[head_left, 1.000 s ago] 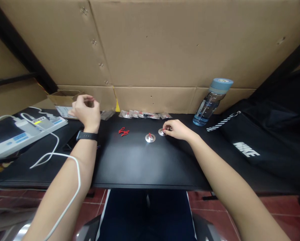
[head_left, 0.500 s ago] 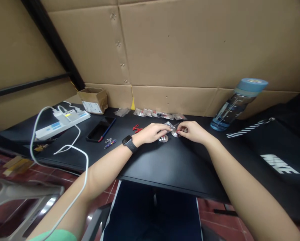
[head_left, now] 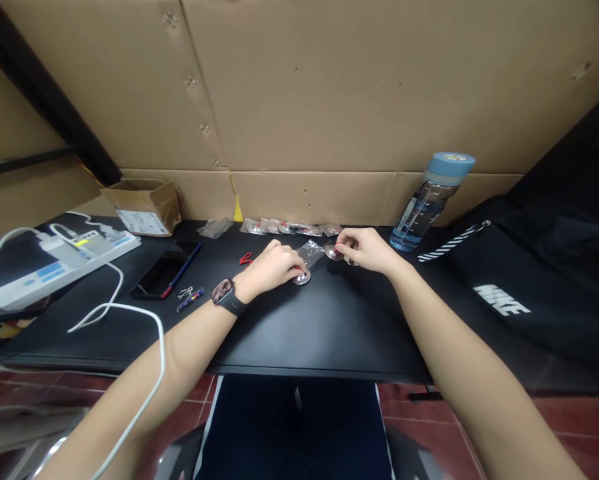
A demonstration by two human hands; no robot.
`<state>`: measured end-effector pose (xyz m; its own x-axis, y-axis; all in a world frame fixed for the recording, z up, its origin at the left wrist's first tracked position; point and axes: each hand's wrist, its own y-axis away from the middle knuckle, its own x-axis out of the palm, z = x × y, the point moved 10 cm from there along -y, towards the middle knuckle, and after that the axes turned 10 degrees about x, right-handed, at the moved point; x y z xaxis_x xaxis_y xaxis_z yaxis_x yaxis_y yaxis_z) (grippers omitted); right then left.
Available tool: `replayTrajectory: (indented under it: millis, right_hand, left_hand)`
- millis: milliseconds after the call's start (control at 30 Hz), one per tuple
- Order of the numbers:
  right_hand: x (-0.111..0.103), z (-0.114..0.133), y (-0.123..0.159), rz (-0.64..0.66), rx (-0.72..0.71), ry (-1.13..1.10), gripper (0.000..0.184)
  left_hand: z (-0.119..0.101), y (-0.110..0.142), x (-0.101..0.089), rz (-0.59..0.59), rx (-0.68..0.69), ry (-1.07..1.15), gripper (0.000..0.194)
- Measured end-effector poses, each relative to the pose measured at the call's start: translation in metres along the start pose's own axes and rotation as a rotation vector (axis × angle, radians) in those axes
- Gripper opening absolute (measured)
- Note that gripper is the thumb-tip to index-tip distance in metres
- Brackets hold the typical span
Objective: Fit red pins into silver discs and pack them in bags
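On the black desk (head_left: 289,327) my left hand (head_left: 273,267) is curled, pinching a small clear plastic bag (head_left: 311,251) at its fingertips. It rests right beside a small round metal disc (head_left: 302,277) that carries a red piece. My right hand (head_left: 363,248) is closed in a pinch on a second metal disc (head_left: 333,252), held just off the desk beside the bag. The two hands are a few centimetres apart. A small red clip (head_left: 246,258) lies just left of my left hand.
A row of small filled plastic bags (head_left: 284,229) lies along the cardboard back wall. A blue water bottle (head_left: 428,200) and black bag (head_left: 509,293) are right. A cardboard box (head_left: 142,203), power strip (head_left: 64,263), phone (head_left: 160,277), keys (head_left: 189,297) are left.
My left hand has come from the cardboard box at the back left to the middle, now with a clear bag. My right hand has raised its disc off the desk.
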<state>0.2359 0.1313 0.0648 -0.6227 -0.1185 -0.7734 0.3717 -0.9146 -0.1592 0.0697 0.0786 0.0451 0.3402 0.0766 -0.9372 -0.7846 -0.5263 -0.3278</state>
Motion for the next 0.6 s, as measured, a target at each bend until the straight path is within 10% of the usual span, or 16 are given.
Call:
replayTrajectory:
  millis: [200,400,600]
  right_hand:
    - [-0.01,0.022,0.007,-0.147,-0.048,-0.315,0.027]
    - [-0.008,0.029,0.01,-0.202,-0.019,-0.117,0.021]
    - [-0.02,0.042,0.021,-0.34,-0.05,-0.38,0.028]
  left_hand:
    - [0.0,0.007,-0.041,-0.264,-0.071,0.003,0.014]
    - [0.014,0.023,-0.074,-0.572,-0.238,0.084,0.012]
    - [0.013,0.021,-0.069,-0.54,-0.249,0.04,0.007]
